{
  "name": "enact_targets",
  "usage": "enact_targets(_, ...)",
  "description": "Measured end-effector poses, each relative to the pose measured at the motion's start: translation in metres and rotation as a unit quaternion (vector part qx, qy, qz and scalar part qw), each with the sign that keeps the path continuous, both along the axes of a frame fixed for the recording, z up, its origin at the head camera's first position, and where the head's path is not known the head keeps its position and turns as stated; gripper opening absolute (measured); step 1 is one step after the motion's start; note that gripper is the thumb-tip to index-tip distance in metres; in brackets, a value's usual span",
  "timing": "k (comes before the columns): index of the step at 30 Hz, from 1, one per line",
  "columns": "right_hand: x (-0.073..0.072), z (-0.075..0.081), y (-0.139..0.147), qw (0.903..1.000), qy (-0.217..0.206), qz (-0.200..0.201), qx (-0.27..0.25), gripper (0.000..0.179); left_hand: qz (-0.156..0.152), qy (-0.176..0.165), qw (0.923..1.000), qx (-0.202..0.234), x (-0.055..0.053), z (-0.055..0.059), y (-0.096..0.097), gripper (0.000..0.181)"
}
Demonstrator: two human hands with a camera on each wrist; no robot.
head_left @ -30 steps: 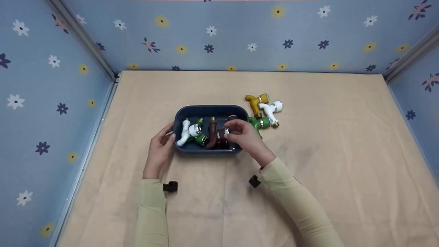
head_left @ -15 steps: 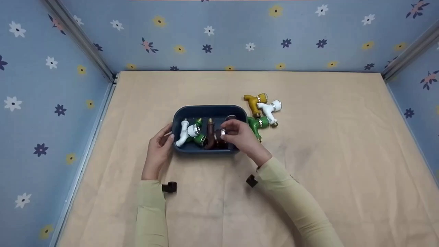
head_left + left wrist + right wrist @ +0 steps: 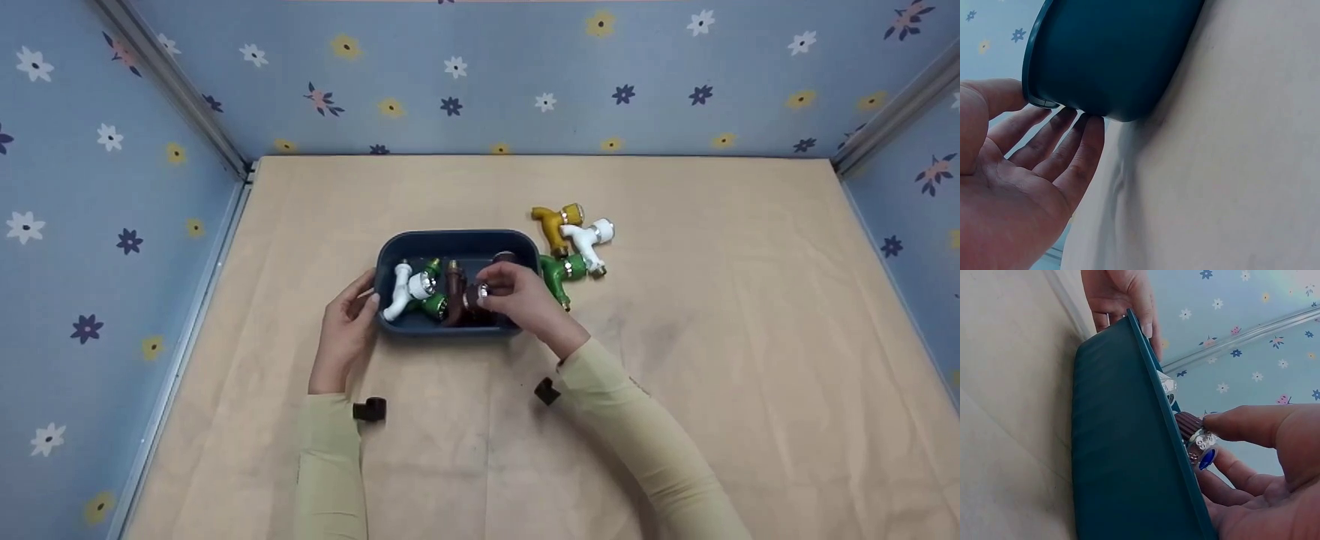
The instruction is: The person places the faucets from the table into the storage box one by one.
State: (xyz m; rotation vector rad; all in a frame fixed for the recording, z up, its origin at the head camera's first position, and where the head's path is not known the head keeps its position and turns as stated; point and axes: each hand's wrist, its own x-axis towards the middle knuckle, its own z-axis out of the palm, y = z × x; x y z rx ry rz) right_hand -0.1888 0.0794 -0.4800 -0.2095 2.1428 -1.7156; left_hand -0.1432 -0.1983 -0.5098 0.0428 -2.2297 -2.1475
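Note:
A dark blue tub stands on the table, holding several taps. My right hand reaches over its right side and pinches the ribbed knob of a brown tap, whose body lies low in the tub; the knob shows between thumb and fingers in the right wrist view. My left hand touches the tub's left end, fingers nearly straight against the outer wall and thumb at the rim. Left in the tub, a white tap lies over a green tap. Another brown piece is partly hidden behind my right hand.
Right of the tub lie a yellow tap, a white tap and a green tap, close together. Flower-patterned walls border the beige-covered table. Small black devices sit at both wrists.
My right hand has moved slightly left and down with the brown tap, which has shifted left toward the white and green taps. My left hand keeps its place at the tub.

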Motion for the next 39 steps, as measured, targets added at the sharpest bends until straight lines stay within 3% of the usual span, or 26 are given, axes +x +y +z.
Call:
enact_targets(6, 0.0, 0.003, 0.001, 0.9991, -0.029, -0.014, -0.026, 0.021, 0.0, 0.005, 1.0, 0.0, -0.004, -0.014, -0.004, 0.044)
enact_targets(13, 0.002, 0.009, 0.006, 0.9911, -0.086, -0.027, -0.098, 0.033, 0.006, 0.018, 0.9998, -0.001, -0.007, -0.026, -0.005, 0.044)
enact_targets(19, 0.005, 0.008, 0.013, 0.9859, -0.091, -0.031, -0.136, 0.04, 0.001, 0.022, 0.9997, 0.003, -0.007, -0.025, -0.006, 0.044)
enact_targets(24, 0.007, 0.008, 0.016, 0.98, -0.1, -0.042, -0.166, 0.041, -0.008, 0.008, 0.9999, -0.004, -0.003, -0.006, -0.002, 0.045)
enact_targets(26, 0.008, 0.008, 0.016, 0.9788, -0.105, -0.044, -0.17, 0.04, -0.006, 0.01, 0.9999, -0.007, -0.003, -0.008, -0.002, 0.044)
enact_targets(31, 0.01, 0.01, 0.016, 0.9781, -0.109, -0.043, -0.172, 0.041, 0.007, 0.014, 0.9999, 0.0, -0.007, -0.025, -0.006, 0.043)
enact_targets(39, 0.011, 0.011, 0.017, 0.9792, -0.104, -0.037, -0.17, 0.04, 0.002, 0.002, 0.9999, 0.013, -0.008, -0.024, -0.008, 0.045)
